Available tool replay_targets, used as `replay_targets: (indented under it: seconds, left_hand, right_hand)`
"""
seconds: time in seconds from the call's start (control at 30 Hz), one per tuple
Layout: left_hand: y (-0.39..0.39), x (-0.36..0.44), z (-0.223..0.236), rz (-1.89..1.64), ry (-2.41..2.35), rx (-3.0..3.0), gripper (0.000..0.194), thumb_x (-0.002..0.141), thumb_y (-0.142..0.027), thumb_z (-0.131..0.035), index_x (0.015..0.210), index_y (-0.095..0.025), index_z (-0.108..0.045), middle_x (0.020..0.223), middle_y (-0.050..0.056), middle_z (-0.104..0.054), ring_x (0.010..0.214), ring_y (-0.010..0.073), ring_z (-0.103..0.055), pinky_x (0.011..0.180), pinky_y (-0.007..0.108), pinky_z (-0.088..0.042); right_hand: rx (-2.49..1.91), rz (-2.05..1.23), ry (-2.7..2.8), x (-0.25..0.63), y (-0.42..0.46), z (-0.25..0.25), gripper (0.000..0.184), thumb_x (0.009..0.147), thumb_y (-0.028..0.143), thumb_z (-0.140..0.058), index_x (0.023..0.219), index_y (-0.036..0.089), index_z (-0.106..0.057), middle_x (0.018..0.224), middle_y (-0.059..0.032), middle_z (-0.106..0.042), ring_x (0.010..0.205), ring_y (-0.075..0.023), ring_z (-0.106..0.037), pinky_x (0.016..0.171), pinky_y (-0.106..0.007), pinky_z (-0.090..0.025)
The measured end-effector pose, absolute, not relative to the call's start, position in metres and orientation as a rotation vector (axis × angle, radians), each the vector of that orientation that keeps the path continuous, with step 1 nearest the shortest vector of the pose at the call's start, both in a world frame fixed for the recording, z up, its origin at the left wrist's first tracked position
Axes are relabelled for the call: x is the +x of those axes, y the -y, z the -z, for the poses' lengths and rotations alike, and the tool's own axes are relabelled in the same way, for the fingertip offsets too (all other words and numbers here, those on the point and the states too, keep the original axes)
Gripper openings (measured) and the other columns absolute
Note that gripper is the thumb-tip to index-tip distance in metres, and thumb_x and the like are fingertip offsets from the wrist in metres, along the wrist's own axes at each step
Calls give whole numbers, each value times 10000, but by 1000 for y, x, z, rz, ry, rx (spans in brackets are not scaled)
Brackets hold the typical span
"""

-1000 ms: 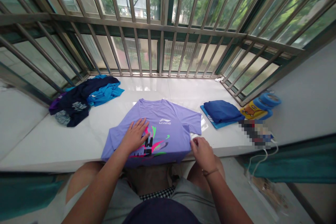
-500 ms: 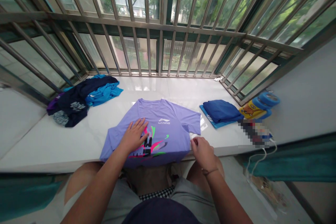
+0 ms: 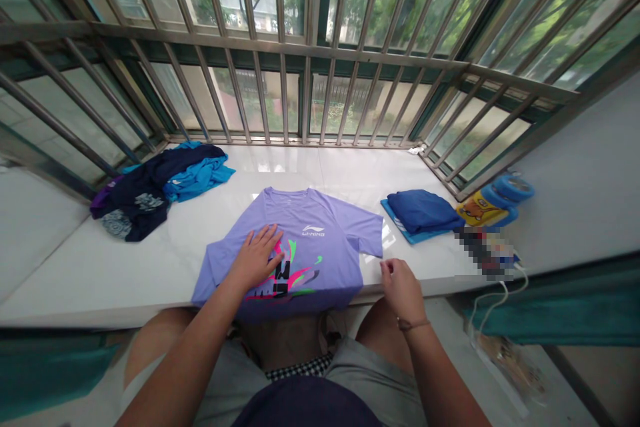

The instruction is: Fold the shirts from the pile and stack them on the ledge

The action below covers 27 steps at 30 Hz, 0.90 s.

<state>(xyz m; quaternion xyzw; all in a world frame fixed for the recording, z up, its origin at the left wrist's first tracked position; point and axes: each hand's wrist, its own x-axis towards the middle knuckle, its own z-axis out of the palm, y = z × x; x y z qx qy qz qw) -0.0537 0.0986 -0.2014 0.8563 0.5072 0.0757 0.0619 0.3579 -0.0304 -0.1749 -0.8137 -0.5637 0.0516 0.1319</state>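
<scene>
1. The lavender T-shirt (image 3: 295,247) lies flat at the center of the white surface (image 3: 110,280), collar toward 12 o'clock. A Li-Ning logo and a pink, green and black print show on its front, and its lower hem hangs over the near edge.
2. The left hand (image 3: 256,259) presses palm-down on the shirt, at about 7 o'clock from the collar and beside the print. Its fingers (image 3: 263,240) are spread wide and flat on the fabric, gripping nothing.
3. The right hand (image 3: 401,290) is at 4 o'clock from the shirt's center, on the surface just beside the hem. Its fingers (image 3: 387,270) curl loosely, slightly open, and hold nothing; they are not touching the shirt.
4. At 10 o'clock, a rumpled pile of navy, bright blue and purple clothes (image 3: 150,193) sits well apart from the shirt.
5. At 3 o'clock, a folded blue garment (image 3: 423,211) rests on a lighter blue one (image 3: 400,223).
6. Farther along at 3 o'clock stands a yellow cartoon-printed item (image 3: 481,209) with blue rolls (image 3: 510,188). Beside it, a patch (image 3: 483,253) is too blurred to tell.
7. Steel window bars (image 3: 280,80) run along 12 o'clock.
</scene>
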Motion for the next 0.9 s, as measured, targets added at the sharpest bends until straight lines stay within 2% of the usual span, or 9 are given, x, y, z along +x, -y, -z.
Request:
replay_targets:
  seconds: [0.2,0.43,0.63,0.8,0.9]
  left_hand:
    - [-98,-54,200,-222,-1532,2589,639,1087,-567,-410,1672,-311,-433,1782,51,-340,1659,274,-294,1362,560,-193]
    - [-98,-54,201,-227,-1534,2603,634,1092,-569,-395,1670,-311,-433,1788,38,-327,1661,266,-287,1364,543,-188]
    - [-99,-56,205,-261,-1525,2613,639,1083,-577,-415,1662,-310,-448,1776,53,-359,1653,272,-308,1361,546,-193]
    - [-99,-56,207,-289,-1522,2618,631,1085,-576,-408,1662,-324,-445,1776,43,-359,1651,268,-313,1360,547,-192]
    - [-99,-55,206,-289,-1523,2614,625,1084,-568,-415,1660,-327,-448,1777,41,-354,1651,271,-312,1358,551,-199]
  right_hand:
    - [-2343,-239,1823,304,25,167,225,1094,403,-567,1014,227,-682,1091,-90,-724,1036,-239,-677,794,-307,-414]
    - [-2440,-234,1654,342,16,168,246,1117,338,-516,1006,198,-685,1080,-104,-720,991,-221,-682,783,-302,-410]
    - [-2364,-270,1719,323,0,160,263,1095,426,-574,1063,206,-714,1120,-95,-734,1026,-218,-695,799,-292,-420]
    - [-2415,-328,1774,318,-14,157,199,1095,339,-564,1099,211,-717,1151,-86,-734,1049,-217,-696,798,-297,-426]
    - [-2504,-229,1721,335,-14,154,226,1099,326,-534,1090,192,-716,1142,-112,-730,1012,-233,-693,791,-315,-437]
